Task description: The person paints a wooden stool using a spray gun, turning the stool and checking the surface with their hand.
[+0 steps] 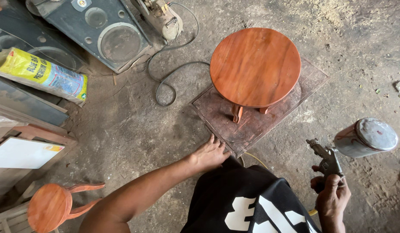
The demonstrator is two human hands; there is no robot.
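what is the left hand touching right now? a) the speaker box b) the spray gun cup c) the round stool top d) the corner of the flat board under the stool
d: the left hand rests on the near corner of the flat board on which the round stool stands, while the right hand holds the spray gun.

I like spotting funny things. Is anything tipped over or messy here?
Yes. A small round stool lies on its side at the lower left, legs pointing sideways. A black cable loops loosely across the dusty floor beside the upright stool.
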